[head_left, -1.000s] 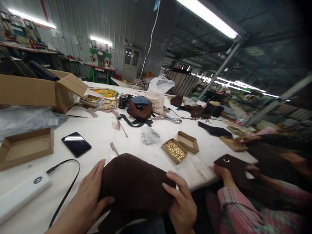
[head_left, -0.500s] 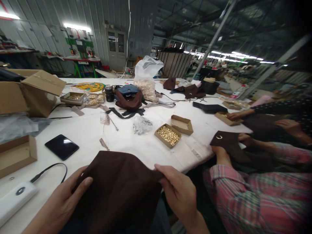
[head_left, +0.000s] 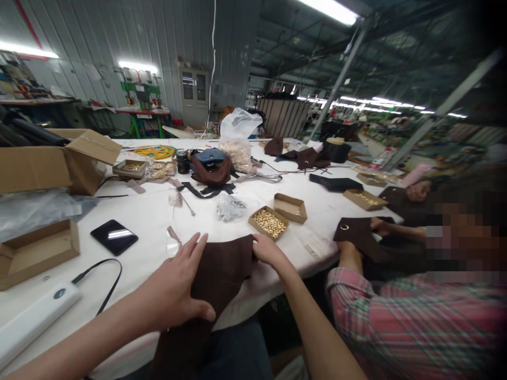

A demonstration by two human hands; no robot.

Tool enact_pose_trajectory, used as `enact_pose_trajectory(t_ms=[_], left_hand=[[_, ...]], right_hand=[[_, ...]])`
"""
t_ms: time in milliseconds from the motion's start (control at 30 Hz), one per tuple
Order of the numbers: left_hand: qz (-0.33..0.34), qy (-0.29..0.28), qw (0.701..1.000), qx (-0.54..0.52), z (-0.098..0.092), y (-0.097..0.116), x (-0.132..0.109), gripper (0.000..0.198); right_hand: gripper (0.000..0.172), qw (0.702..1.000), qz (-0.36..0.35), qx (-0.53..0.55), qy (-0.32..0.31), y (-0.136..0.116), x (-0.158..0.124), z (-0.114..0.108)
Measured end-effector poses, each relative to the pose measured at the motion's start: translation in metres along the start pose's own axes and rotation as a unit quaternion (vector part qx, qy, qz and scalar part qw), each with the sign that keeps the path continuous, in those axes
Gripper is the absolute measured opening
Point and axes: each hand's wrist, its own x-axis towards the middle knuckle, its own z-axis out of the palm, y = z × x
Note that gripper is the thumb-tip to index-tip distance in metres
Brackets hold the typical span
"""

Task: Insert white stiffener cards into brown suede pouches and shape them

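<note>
1. We have a brown suede piece (head_left: pixel 222 274) lying over the near edge of the table (head_left: pixel 158 211), its upper end flat on the white top and its lower end hanging off toward our lap. Its long axis runs from the far right corner down toward the near left.

2. Our left hand (head_left: pixel 180 287) lies flat and open on the left part of the suede piece, fingers spread and pointing away from us, thumb across the cloth.

3. Our right hand (head_left: pixel 266 252) is at the far right corner of the suede piece, fingers curled onto its edge; we cannot tell whether it pinches the cloth or only presses it.

4. The piece thus lies between and under both hands, with the right hand farther up the table than the left.

5. Just beyond the suede piece's far right corner sits a small box of brass rivets (head_left: pixel 268 222), nearer the right hand; an empty box (head_left: pixel 290 207) stands just behind it.

6. Left of the suede piece lie a phone (head_left: pixel 114 237), a cable (head_left: pixel 101 272) and a white power bank (head_left: pixel 34 321).

7. Right of the suede piece, a co-worker in a plaid sleeve (head_left: pixel 396 316) holds another brown piece with an eyelet (head_left: pixel 356 235).
</note>
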Motion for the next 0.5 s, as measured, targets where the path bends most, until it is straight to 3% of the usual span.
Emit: enact_pose_trajectory(t_ms=[67, 167, 233, 300, 333, 400, 433, 500], left_hand=[[0.005, -0.044, 0.998, 0.053, 0.013, 0.016, 0.003, 0.157], [-0.005, -0.087, 0.99, 0.114, 0.04, 0.026, 0.006, 0.139], [-0.004, -0.078, 0.989, 0.127, 0.055, 0.023, 0.008, 0.131], [0.022, -0.066, 0.992, 0.105, 0.064, 0.015, 0.01, 0.143], [0.04, -0.063, 0.994, 0.086, 0.067, 0.011, 0.011, 0.155], [0.066, -0.046, 0.995, 0.056, 0.073, 0.008, 0.014, 0.168], [0.067, -0.028, 0.996, 0.052, 0.077, 0.008, 0.015, 0.163], [0.063, 0.018, 0.996, 0.057, 0.085, 0.01, 0.018, 0.132]], right_hand=[[0.03, 0.998, 0.013, -0.052, 0.044, -0.005, -0.01, 0.001], [0.033, 0.989, 0.043, -0.103, 0.102, -0.007, -0.041, 0.005], [0.026, 0.995, 0.013, -0.066, 0.072, -0.004, -0.069, 0.01], [0.026, 0.993, -0.086, 0.075, -0.019, -0.002, -0.098, 0.02], [0.04, 0.975, -0.137, 0.164, -0.061, -0.002, -0.111, 0.027], [0.089, 0.928, -0.195, 0.301, -0.1, -0.005, -0.129, 0.044], [0.108, 0.92, -0.195, 0.326, -0.1, -0.007, -0.134, 0.052], [0.122, 0.929, -0.184, 0.311, -0.082, -0.013, -0.136, 0.063]])
